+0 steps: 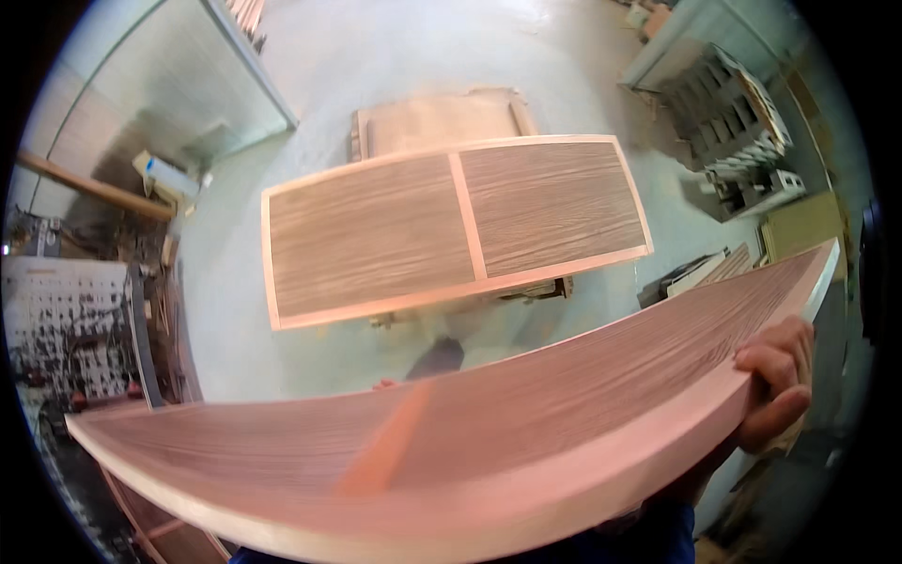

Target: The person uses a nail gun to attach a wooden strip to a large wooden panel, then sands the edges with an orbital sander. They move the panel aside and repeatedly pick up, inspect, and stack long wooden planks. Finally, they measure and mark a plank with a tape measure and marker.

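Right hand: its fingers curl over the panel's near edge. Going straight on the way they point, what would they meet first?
The right hand already grips the panel; its fingers would likely just slide along its grained face. Depth is unclear.

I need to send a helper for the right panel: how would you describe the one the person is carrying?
Start from the grey workshop floor. Nearer the camera than the flat door panel lying there is the carried panel, gripped at its right end by the right hand. Unlike its neighbour, it is lifted, reddish-brown and crosses the whole lower view.
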The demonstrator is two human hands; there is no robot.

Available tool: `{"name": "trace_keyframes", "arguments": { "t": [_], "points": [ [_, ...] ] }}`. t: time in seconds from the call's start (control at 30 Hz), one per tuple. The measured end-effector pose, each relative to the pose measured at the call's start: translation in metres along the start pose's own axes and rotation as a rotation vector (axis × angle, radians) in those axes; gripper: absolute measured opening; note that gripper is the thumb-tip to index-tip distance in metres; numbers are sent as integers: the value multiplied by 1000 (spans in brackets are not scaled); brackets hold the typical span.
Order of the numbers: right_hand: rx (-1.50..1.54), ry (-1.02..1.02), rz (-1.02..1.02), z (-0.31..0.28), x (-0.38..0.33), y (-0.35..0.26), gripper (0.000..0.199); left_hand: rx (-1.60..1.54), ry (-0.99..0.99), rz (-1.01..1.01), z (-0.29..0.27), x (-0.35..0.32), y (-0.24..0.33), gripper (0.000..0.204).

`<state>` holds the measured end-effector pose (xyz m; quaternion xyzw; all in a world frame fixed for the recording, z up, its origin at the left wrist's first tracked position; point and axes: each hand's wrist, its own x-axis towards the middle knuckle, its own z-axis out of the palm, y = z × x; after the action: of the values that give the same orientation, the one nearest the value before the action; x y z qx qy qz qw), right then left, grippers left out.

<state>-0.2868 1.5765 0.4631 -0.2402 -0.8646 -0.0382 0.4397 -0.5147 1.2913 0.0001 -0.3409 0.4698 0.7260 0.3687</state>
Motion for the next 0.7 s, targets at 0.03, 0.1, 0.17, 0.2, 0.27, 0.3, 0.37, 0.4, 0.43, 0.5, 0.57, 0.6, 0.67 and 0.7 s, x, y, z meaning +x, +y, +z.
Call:
{"name": "trace_keyframes", "arguments": {
  "t": [0.03, 0.1, 0.17, 0.2, 0.27, 0.3, 0.37, 0.4, 0.43, 0.5, 0.57, 0.6, 0.67, 0.7],
  "points": [
    [-39, -26, 9, 30, 24, 9, 55, -12, 27, 5, 21, 13, -8, 72],
    [53, -95, -58, 102, 61, 46, 49, -48, 106, 61, 40, 28, -13, 73],
    [52, -164, -119, 165, 89, 105, 46, -69, 158, 88, 62, 42, -29, 73],
    [68, -230, -58, 193, 93, 134, 47, -81, 190, 109, 67, 42, -39, 73],
    [127, -340, 48, 273, 93, 205, 49, -92, 294, 195, 84, 50, -65, 73],
    [120, -371, 86, 318, 86, 238, 52, -143, 356, 215, 90, 54, -77, 73],
    [74, -451, 184, 397, 56, 293, 59, -422, 475, 78, 113, 51, -83, 76],
    [45, -533, 199, 436, 47, 321, 60, -402, 408, 147, 116, 63, -95, 77],
    [-2, -608, 216, 481, 36, 349, 61, -371, 329, 206, 114, 92, -110, 78],
    [-54, -717, 245, 554, -15, 400, 64, -374, 241, 240, 102, 135, -144, 81],
    [-59, -768, 253, 610, -55, 440, 65, -465, 199, 200, 103, 163, -170, 85],
    [-71, -833, 274, 608, -73, 441, 66, -479, 278, 193, 84, 143, -181, 87],
    [-122, -934, 313, 612, -94, 456, 67, -509, 399, 169, 74, 133, -202, 90],
    [-133, -927, 318, 622, -103, 472, 67, -497, 379, 175, 79, 142, -209, 91]
  ]
}}
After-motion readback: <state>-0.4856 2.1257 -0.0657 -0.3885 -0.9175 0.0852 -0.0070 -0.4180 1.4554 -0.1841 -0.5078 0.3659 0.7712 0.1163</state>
